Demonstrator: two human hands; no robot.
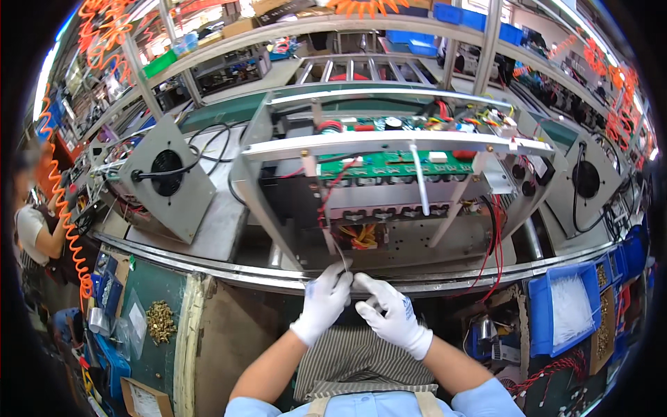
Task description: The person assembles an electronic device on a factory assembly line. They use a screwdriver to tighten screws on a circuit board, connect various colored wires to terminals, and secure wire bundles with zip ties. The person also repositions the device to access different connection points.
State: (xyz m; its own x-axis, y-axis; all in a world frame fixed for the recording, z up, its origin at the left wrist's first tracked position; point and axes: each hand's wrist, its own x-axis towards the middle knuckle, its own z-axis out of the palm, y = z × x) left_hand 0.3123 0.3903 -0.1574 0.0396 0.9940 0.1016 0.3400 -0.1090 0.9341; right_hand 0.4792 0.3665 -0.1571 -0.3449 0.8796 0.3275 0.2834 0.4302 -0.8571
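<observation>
My left hand (325, 300), in a white glove, is closed with the fingertips pinching a thin white strip that looks like a cable tie (341, 254). The strip rises toward the front of an open metal chassis (403, 147), near its red wires (325, 198). Close by on the right is my gloved right hand (390, 314), its fingers curved and thumb apart, with nothing visible in it. Inside the chassis sits a green circuit board (389, 165); a white rod (420, 179) slants across its front.
The chassis rests over a metal-edged conveyor (278, 280). Grey fan panels (167, 179) stand left and right of it. At right is a blue bin (566, 306) of white strips; at left, a heap of brass fasteners (161, 322). An orange coiled hose (68, 229) hangs near another person (40, 233).
</observation>
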